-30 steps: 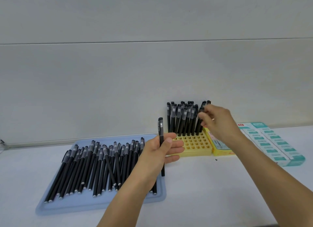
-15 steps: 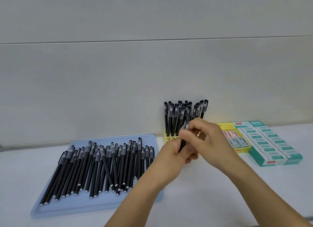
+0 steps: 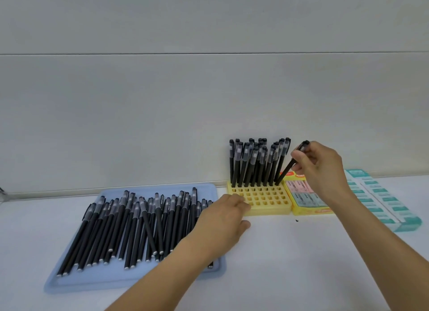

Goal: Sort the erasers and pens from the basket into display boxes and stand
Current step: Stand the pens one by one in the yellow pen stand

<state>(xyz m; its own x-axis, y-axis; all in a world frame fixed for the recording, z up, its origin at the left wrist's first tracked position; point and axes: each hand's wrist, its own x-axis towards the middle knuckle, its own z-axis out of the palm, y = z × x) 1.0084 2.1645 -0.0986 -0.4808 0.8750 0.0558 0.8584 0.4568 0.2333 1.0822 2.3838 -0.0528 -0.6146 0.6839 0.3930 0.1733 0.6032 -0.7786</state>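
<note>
Many black pens (image 3: 139,222) lie on a pale blue tray (image 3: 130,280) at the left. A yellow pen stand (image 3: 262,200) in the middle holds several upright black pens (image 3: 253,162) in its back rows. My right hand (image 3: 318,164) pinches one black pen (image 3: 287,169), tilted, its tip at the stand's back right holes. My left hand (image 3: 222,220) hovers with relaxed fingers and holds nothing, between the tray and the stand's front left corner.
A yellow display box (image 3: 308,199) with pink and green erasers sits right of the stand. Two teal and white eraser boxes (image 3: 380,199) lie further right. A grey wall runs close behind everything. A small dark speck (image 3: 296,220) lies on the white table.
My left hand passed its pen to my right hand and has dropped back toward the tray with nothing in it. My right hand has carried that pen to the stand's back right.
</note>
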